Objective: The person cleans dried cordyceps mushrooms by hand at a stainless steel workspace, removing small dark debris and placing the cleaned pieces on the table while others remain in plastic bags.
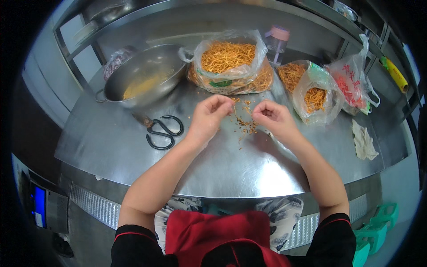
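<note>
My left hand (209, 116) is raised over the steel table, thumb and fingertips pinched on a thin dried yellow-brown strand (235, 110) that hangs down. Facing it, my right hand (277, 118) has its thumb and forefinger pinched at another short strand (249, 110); its other fingers are curled. Between and below the hands lie scattered dark crumbs and broken bits (247, 126). Just behind them stands a large open clear plastic bag (230, 78) heaped with dried strands (228, 57), which look like dried daily lily buds.
Left: a wide steel bowl (176, 71) with yellowish contents (143, 86), and black-handled scissors (165, 132). Right: a smaller bag of strands (302, 103), a red-printed bag (350, 80), a crumpled cloth (363, 140). A pink-lidded bottle (277, 43) stands behind. A shelf edge (213, 6) crosses above.
</note>
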A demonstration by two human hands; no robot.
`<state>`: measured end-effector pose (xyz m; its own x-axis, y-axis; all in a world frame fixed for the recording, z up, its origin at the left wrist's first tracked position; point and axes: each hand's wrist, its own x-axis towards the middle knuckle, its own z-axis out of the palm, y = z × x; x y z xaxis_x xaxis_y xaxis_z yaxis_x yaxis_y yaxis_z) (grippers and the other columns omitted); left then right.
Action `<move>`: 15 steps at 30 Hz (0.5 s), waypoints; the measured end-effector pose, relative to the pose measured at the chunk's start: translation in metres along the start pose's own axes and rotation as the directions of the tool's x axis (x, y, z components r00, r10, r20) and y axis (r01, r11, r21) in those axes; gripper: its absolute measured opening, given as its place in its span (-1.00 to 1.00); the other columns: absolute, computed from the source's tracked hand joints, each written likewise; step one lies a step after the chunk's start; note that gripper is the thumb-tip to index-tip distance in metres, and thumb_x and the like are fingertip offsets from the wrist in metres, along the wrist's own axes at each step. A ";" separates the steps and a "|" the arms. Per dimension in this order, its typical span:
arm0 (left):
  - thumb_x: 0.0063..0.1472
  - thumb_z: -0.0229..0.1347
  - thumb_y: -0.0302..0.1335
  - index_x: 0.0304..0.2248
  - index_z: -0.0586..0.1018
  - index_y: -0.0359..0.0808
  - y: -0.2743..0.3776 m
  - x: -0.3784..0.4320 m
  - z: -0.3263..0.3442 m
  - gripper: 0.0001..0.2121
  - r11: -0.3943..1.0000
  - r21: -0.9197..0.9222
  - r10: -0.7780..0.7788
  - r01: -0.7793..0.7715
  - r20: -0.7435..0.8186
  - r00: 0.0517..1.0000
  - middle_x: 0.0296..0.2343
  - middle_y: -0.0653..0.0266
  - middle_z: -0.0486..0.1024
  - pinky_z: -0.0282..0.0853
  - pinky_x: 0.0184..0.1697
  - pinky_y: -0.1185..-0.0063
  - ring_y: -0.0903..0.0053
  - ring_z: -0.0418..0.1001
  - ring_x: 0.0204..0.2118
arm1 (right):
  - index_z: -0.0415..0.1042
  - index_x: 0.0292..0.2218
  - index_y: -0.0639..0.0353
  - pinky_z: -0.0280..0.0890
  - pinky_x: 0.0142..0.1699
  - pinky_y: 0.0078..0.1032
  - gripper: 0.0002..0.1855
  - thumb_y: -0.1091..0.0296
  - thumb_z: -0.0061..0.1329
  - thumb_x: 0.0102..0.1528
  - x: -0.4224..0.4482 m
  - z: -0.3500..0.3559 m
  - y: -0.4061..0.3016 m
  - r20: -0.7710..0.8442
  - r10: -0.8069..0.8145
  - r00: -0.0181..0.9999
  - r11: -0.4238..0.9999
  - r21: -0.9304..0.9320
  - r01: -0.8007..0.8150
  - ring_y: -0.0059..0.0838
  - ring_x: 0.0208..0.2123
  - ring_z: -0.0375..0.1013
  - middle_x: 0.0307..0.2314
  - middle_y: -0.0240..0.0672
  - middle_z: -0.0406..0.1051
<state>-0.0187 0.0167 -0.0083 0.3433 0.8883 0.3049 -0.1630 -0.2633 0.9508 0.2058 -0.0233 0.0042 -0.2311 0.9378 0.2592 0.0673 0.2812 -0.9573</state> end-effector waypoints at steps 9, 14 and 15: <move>0.27 0.14 -0.42 -0.15 0.57 -0.33 0.018 -0.014 0.015 -0.79 0.969 -0.214 -0.092 0.122 0.141 0.986 -0.32 0.37 0.53 0.31 -0.09 0.64 0.66 0.44 -0.25 | 0.45 -0.30 0.19 0.26 -0.17 -0.65 -0.89 0.36 0.05 0.20 -0.006 0.009 -0.005 0.114 0.094 0.989 0.973 0.199 -0.116 -0.68 -0.35 0.36 -0.38 -0.49 0.41; 0.27 0.15 -0.41 -0.19 0.57 -0.33 0.021 -0.016 0.017 -0.81 0.974 -0.207 -0.064 0.094 0.149 0.987 -0.35 0.38 0.52 0.30 -0.09 0.64 0.67 0.41 -0.28 | 0.46 -0.28 0.18 0.23 -0.20 -0.67 -0.90 0.37 0.03 0.21 -0.006 0.011 -0.005 0.157 0.104 0.982 0.971 0.197 -0.135 -0.73 -0.36 0.32 -0.40 -0.54 0.39; 0.26 0.15 -0.41 -0.21 0.57 -0.33 0.022 -0.016 0.017 -0.82 0.974 -0.210 -0.059 0.090 0.150 0.987 -0.35 0.38 0.51 0.30 -0.09 0.64 0.68 0.41 -0.29 | 0.46 -0.28 0.18 0.23 -0.20 -0.67 -0.90 0.36 0.03 0.21 -0.006 0.012 -0.006 0.165 0.104 0.981 0.971 0.198 -0.136 -0.73 -0.36 0.32 -0.40 -0.54 0.39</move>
<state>-0.0121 -0.0101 0.0085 0.4872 0.8359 0.2529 -0.3216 -0.0975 0.9418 0.1954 -0.0326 0.0067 -0.3795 0.9155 0.1334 -0.0957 0.1045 -0.9899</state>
